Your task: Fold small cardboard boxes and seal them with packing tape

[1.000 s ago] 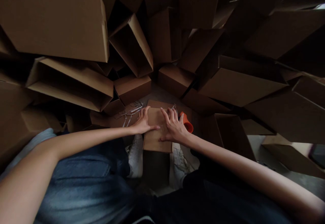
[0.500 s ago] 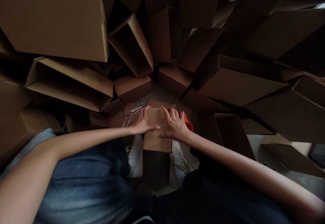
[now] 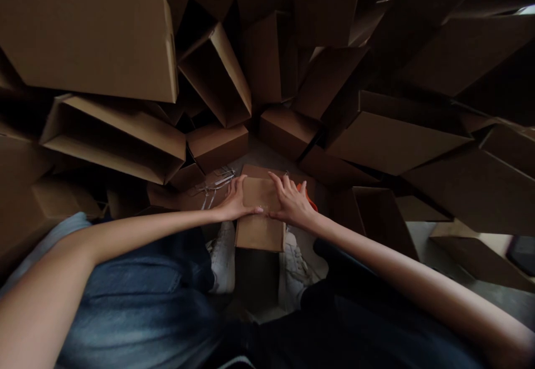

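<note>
A small brown cardboard box (image 3: pixel 259 229) rests in front of me between my white shoes. My left hand (image 3: pixel 234 202) lies flat on its left edge, fingers stretched out and thumb pointing right across the lid. My right hand (image 3: pixel 292 202) presses on the box's right side with fingers spread, thumb meeting the left thumb. An orange object (image 3: pixel 311 202) shows just behind my right hand, mostly hidden.
Stacks of brown cardboard boxes (image 3: pixel 108 135) tower all round, left, ahead and right (image 3: pixel 388 135). Several metal clips or staples (image 3: pixel 215 182) lie on flat cardboard behind my left hand. My white shoes (image 3: pixel 223 257) and jeans fill the foreground.
My right hand has slid to the right and a little farther away across the box lid, uncovering more of it. My left hand has stayed in place.
</note>
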A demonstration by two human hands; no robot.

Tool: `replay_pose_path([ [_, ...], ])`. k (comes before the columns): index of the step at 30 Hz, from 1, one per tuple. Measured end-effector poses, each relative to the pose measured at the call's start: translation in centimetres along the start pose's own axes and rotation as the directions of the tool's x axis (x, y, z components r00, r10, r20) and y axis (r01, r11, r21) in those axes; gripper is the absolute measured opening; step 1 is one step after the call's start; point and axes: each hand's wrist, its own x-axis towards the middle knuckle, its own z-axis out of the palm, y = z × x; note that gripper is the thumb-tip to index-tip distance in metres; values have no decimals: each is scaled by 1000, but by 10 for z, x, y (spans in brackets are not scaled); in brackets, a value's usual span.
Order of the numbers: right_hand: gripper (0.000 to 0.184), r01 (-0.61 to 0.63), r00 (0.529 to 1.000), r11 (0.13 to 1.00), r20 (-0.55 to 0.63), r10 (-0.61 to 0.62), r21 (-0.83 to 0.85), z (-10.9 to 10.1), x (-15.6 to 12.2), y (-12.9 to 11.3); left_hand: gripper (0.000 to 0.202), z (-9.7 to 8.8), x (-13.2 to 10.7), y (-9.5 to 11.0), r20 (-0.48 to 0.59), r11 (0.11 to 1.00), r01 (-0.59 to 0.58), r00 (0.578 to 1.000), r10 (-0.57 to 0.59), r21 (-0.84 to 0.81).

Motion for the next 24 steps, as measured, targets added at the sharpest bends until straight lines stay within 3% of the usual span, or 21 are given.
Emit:
replay_pose_path([
  [7, 131, 40, 997, 997, 65, -36, -61, 11, -9, -9, 117, 0, -2, 2, -12, 1000, -10, 1000, 10, -4],
  [12, 137, 15, 995, 996, 103, -6, -83, 13, -10, -16, 142, 3, -7, 6, 51, 997, 16, 999, -20, 77],
  [17, 139, 15, 992, 995, 128, -2, -99, 11, -10, -18, 153, 3, -11, 11, 90, 994, 33, 995, -42, 100],
  [24, 136, 32, 995, 994, 92, -22, -106, 15, -11, -16, 152, 1, -13, 17, 83, 989, 94, 991, -105, 118],
])
